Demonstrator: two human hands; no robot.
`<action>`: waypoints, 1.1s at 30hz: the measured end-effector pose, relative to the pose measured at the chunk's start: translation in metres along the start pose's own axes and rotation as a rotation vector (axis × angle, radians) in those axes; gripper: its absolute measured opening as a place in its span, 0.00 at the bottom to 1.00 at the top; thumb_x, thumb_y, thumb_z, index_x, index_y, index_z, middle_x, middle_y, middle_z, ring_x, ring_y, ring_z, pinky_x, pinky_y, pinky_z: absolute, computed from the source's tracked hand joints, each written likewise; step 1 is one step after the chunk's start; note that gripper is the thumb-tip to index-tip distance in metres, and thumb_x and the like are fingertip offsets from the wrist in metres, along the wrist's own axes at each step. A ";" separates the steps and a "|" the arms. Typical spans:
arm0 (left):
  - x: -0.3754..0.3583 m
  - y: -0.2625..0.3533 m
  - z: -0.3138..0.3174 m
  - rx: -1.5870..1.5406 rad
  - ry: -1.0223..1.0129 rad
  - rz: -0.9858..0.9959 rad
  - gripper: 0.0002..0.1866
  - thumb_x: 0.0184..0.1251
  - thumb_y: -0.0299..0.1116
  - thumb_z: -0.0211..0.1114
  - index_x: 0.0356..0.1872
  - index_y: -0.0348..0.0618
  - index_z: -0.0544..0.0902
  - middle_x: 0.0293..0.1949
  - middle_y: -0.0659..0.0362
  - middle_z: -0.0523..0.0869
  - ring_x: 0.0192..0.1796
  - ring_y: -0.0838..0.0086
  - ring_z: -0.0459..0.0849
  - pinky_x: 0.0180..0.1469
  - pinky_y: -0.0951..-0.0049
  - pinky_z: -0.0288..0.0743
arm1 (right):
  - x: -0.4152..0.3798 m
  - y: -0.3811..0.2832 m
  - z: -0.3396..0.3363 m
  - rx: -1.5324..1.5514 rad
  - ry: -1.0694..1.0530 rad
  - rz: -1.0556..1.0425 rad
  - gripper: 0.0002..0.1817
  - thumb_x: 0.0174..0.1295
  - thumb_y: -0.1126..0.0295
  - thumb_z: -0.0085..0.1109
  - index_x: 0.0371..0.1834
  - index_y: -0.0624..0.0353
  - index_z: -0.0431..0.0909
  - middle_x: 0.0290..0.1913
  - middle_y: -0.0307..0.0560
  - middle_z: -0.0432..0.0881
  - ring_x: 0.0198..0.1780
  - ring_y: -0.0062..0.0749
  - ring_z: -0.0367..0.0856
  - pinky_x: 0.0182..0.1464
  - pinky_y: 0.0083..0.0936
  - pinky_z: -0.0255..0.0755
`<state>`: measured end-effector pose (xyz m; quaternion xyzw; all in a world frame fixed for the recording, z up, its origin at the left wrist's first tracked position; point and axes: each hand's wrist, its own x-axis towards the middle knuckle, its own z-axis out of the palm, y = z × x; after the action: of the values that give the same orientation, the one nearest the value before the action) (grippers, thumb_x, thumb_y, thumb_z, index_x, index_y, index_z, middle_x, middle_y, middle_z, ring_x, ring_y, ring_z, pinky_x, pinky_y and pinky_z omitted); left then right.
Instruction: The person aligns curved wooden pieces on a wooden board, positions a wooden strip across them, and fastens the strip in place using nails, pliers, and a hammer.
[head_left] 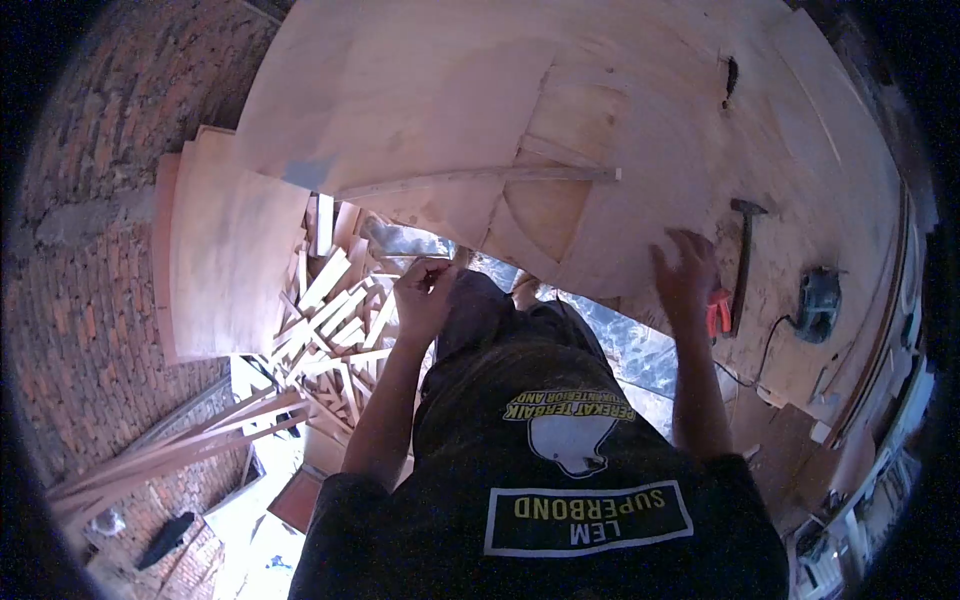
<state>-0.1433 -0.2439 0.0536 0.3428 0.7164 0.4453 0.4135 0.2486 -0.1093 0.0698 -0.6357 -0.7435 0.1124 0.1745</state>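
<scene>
My left hand (424, 290) is in front of my lap at the near edge of the plywood sheet (420, 110), its fingers curled together; what they hold, if anything, is too small to name. My right hand (688, 262) hovers over the sheet with its fingers apart and nothing in them. Close by its wrist lies a red-handled tool (718, 313). A hammer (743, 262) rests just to the right of that. A thin wooden strip (480, 180) lies across the middle of the sheet.
A blue-green power tool (819, 305) with a cord lies on the right. Wood offcuts (335, 320) are heaped on the floor at the left. Long boards (190, 445) jut in at the lower left. Panels (230, 260) lean near the brick wall (90, 230).
</scene>
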 end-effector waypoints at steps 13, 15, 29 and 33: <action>0.082 0.033 -0.047 0.184 -0.052 0.249 0.05 0.67 0.23 0.70 0.41 0.34 0.88 0.40 0.55 0.86 0.43 0.73 0.85 0.47 0.74 0.80 | 0.083 -0.150 0.114 0.072 -0.062 -0.268 0.24 0.56 0.57 0.74 0.57 0.45 0.87 0.58 0.42 0.81 0.63 0.45 0.74 0.66 0.48 0.67; 0.099 0.044 -0.058 0.235 -0.075 0.272 0.05 0.66 0.23 0.71 0.41 0.35 0.88 0.40 0.55 0.87 0.42 0.71 0.86 0.47 0.72 0.80 | 0.086 -0.155 0.112 0.076 -0.065 -0.250 0.22 0.56 0.58 0.74 0.56 0.43 0.87 0.56 0.40 0.81 0.61 0.46 0.75 0.65 0.47 0.67; 0.190 0.058 -0.094 0.257 -0.365 0.432 0.04 0.63 0.21 0.72 0.37 0.35 0.87 0.38 0.53 0.87 0.41 0.69 0.87 0.45 0.71 0.80 | 0.095 -0.162 0.151 0.023 0.200 -0.061 0.11 0.62 0.61 0.69 0.47 0.43 0.87 0.49 0.39 0.82 0.54 0.47 0.77 0.58 0.49 0.67; 0.202 0.055 -0.092 0.268 -0.395 0.432 0.04 0.63 0.22 0.72 0.38 0.35 0.87 0.38 0.53 0.87 0.41 0.69 0.87 0.45 0.70 0.80 | 0.099 -0.169 0.151 -0.033 0.203 0.005 0.16 0.59 0.62 0.72 0.50 0.45 0.88 0.51 0.39 0.83 0.57 0.43 0.77 0.61 0.44 0.66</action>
<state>-0.3040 -0.0829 0.0701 0.6181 0.5853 0.3493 0.3915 0.0220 -0.0320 0.0084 -0.6484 -0.7222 0.0355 0.2381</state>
